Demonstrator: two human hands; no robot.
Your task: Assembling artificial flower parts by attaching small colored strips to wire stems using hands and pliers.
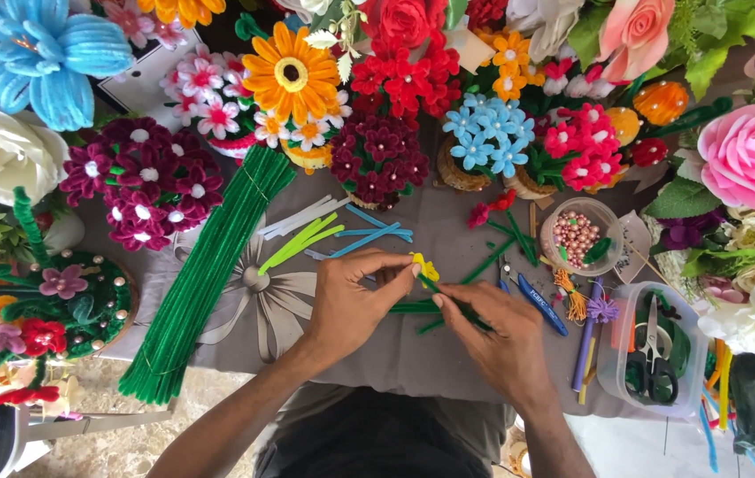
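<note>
Small yellow pipe-cleaner flower [425,266] on a green stem [448,304], held just above the grey table [395,354], near its middle. Left hand [351,305] pinched on the stem right under the bloom, thumb and forefinger together; right hand [497,336] closed on the same stem lower down, fingertips nearly touching the left. Loose green stems [413,307] lying on the cloth directly beneath. Just beyond, cut strips [333,232] in white, lime and blue, fanned out. To the left, a long bundle of green pipe cleaners [200,283], slanting from the flower pots to the table's near edge. To the right, blue-handled pliers [532,296] just beside the right hand, then a round cup of pink beads [575,237] and a clear box with scissors [652,354] at the right edge. Finished pipe-cleaner bouquets [377,150] crowding the far edge. Open room only on the bare cloth under the wrists, toward the near edge.
</note>
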